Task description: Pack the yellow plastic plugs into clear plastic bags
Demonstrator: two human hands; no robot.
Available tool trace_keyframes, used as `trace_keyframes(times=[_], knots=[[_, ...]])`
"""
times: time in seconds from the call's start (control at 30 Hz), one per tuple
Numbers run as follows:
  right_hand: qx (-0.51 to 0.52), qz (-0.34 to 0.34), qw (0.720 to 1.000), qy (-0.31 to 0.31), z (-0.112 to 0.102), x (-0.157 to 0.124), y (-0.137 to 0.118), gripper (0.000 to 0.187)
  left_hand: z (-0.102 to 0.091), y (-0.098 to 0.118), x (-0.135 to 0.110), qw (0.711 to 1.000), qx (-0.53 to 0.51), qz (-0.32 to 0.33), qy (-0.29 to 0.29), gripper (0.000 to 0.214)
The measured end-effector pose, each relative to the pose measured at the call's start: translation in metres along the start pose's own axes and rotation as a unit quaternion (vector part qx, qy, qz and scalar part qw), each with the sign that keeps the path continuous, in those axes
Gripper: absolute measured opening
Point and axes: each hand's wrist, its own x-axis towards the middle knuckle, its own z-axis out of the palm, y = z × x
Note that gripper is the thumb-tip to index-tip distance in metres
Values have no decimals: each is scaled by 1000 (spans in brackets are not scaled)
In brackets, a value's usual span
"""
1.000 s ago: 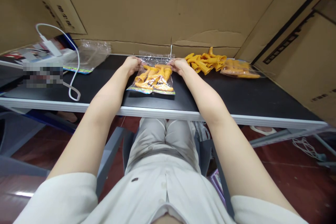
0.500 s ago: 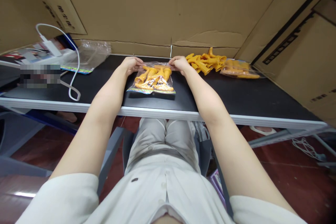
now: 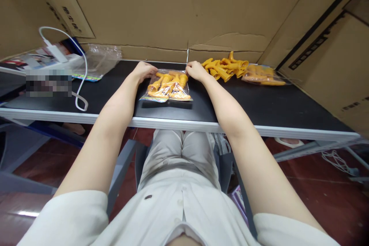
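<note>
A clear plastic bag [image 3: 168, 89] packed with several orange plastic pieces lies on the black table [image 3: 259, 103] in front of me. My left hand [image 3: 144, 71] pinches the bag's far left corner, its fingers closed on the folded top edge. On the far right corner my right hand [image 3: 196, 71] does the same. The top flap of the bag is folded down flat between the two hands.
A loose heap of orange pieces [image 3: 226, 67] lies right of the bag, and a second filled bag [image 3: 263, 76] beyond it. Empty clear bags [image 3: 99, 59], a white charger with cable [image 3: 62, 55] and papers sit at the left. Cardboard walls [image 3: 173, 7] close the back and right.
The bag's upright top flap has been folded down, and both hands have drawn slightly closer along the bag's far edge.
</note>
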Motion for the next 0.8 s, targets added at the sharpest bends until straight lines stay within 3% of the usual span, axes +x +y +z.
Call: trace_keyframes(times=[0.13,0.27,0.4,0.8], knots=[[44,34,998,3,4,2,1,39,5,3,-8,1000,11,11,2,19],[190,96,977,-20,2,-2,1,32,9,2,-8,999,11,48,5,25],[292,144,939,-109,-7,-5,2,17,12,4,-10,998,14,67,-4,34],[361,199,882,-228,-21,-15,-8,13,23,14,-18,989,-33,145,-14,33]])
